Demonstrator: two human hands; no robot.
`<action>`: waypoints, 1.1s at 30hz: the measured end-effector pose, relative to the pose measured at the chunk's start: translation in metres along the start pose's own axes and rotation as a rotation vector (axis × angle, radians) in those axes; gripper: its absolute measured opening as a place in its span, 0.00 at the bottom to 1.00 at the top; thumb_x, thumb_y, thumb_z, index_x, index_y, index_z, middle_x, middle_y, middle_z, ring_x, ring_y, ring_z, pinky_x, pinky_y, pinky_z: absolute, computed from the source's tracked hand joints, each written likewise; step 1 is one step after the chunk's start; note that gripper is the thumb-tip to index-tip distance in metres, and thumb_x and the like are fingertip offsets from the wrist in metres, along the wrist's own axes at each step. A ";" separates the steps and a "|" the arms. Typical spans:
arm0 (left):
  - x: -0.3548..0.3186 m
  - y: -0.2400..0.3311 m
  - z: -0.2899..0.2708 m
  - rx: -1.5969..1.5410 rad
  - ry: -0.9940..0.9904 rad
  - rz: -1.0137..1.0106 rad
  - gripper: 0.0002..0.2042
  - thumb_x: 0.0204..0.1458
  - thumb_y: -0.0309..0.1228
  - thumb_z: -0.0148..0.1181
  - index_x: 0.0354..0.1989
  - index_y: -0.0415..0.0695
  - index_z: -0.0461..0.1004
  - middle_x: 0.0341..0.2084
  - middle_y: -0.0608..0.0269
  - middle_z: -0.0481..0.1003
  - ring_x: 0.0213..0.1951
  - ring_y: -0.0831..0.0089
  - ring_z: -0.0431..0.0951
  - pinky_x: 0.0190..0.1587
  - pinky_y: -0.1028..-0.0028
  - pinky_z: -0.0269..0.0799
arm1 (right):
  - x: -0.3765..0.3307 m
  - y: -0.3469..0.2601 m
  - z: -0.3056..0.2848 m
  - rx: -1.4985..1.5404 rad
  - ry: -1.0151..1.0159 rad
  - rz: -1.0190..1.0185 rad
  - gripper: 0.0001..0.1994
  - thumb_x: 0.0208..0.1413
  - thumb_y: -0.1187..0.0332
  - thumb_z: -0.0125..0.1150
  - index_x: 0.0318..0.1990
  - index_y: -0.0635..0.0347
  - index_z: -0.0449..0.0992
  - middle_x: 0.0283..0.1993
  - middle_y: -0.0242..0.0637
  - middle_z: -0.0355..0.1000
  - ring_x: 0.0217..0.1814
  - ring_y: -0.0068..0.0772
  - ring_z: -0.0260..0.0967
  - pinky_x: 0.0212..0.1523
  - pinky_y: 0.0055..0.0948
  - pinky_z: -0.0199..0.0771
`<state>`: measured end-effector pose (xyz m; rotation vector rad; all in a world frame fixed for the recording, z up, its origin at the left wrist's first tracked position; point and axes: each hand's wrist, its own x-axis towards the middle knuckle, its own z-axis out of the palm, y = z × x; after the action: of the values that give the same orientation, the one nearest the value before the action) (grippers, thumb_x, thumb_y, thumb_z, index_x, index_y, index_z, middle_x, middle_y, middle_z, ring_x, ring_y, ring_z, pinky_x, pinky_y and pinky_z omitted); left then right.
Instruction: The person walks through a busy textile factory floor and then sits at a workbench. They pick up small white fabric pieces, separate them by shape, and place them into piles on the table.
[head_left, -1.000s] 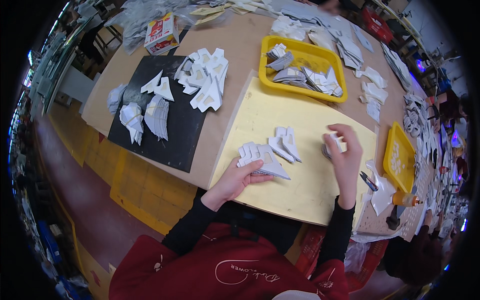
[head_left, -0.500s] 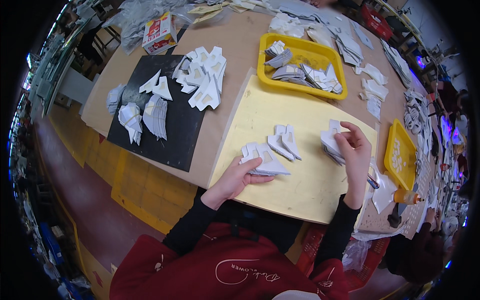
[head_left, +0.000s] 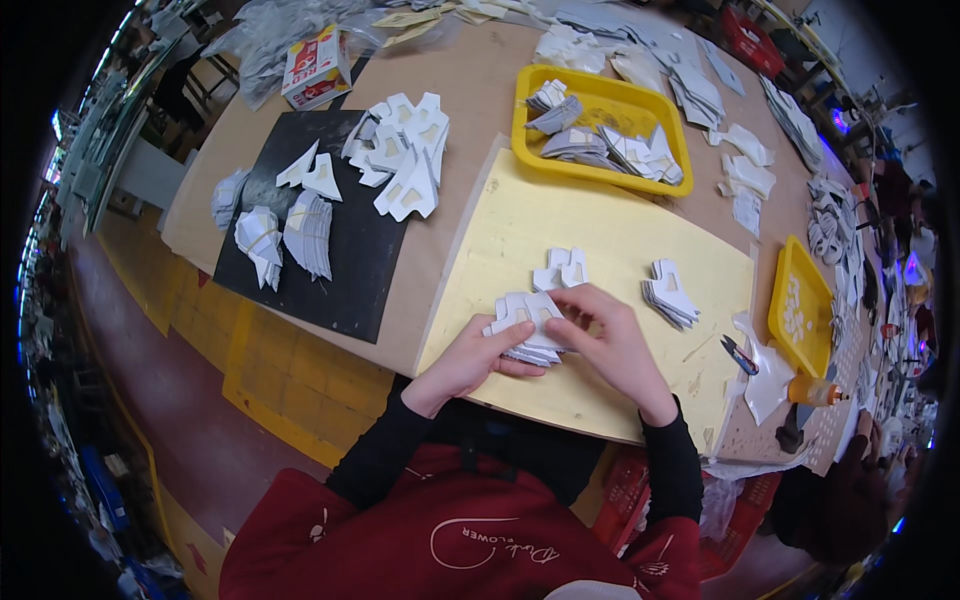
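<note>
A fanned stack of white cut shoe pieces [head_left: 513, 312] rests in my left hand [head_left: 470, 358], the thumb pressed on top and the fingers underneath. My right hand [head_left: 607, 340] meets the same stack from the right, its thumb and index finger pinching the top piece. Just beyond my hands, a small pile of white pieces [head_left: 560, 268] lies on the yellow board [head_left: 610, 400]. Farther right on that board sits another small stack of white pieces [head_left: 669, 293], with no hand on it.
On a black mat [head_left: 365, 290] at left lie several bundles and loose white pieces. A yellow tray [head_left: 685, 150] of bundled pieces stands at the back. To the right are thread snips [head_left: 740, 356], an orange bottle [head_left: 815, 391] and another yellow tray [head_left: 815, 345].
My right hand has moved left, from the right-hand stack to the one in my left hand. The right-hand stack stays on the board. My left hand has hardly moved.
</note>
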<state>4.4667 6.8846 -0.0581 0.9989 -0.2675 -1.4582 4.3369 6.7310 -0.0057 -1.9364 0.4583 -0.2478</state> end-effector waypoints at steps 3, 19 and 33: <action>0.000 0.000 -0.001 -0.013 -0.047 -0.004 0.19 0.65 0.36 0.50 0.55 0.31 0.67 0.45 0.50 0.76 0.46 0.63 0.80 0.47 0.66 0.82 | 0.000 0.008 0.007 0.099 -0.078 0.107 0.09 0.60 0.71 0.58 0.43 0.69 0.76 0.34 0.33 0.70 0.35 0.18 0.65 0.35 0.20 0.67; -0.001 -0.011 -0.007 0.125 -0.226 0.065 0.34 0.64 0.52 0.38 0.62 0.29 0.57 0.55 0.45 0.69 0.53 0.56 0.76 0.57 0.64 0.74 | -0.004 0.012 0.031 0.304 -0.008 0.123 0.09 0.66 0.70 0.50 0.43 0.67 0.73 0.33 0.35 0.68 0.35 0.22 0.63 0.38 0.23 0.66; 0.004 -0.013 -0.001 0.140 0.277 0.578 0.14 0.65 0.33 0.48 0.43 0.32 0.74 0.37 0.52 0.78 0.38 0.73 0.79 0.44 0.75 0.74 | 0.019 0.043 0.017 -0.350 0.388 -0.153 0.15 0.53 0.73 0.62 0.49 0.67 0.74 0.55 0.46 0.65 0.59 0.49 0.59 0.59 0.39 0.61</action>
<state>4.4593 6.8840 -0.0696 1.1083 -0.4196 -0.7774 4.3519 6.7219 -0.0526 -2.2769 0.6404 -0.6885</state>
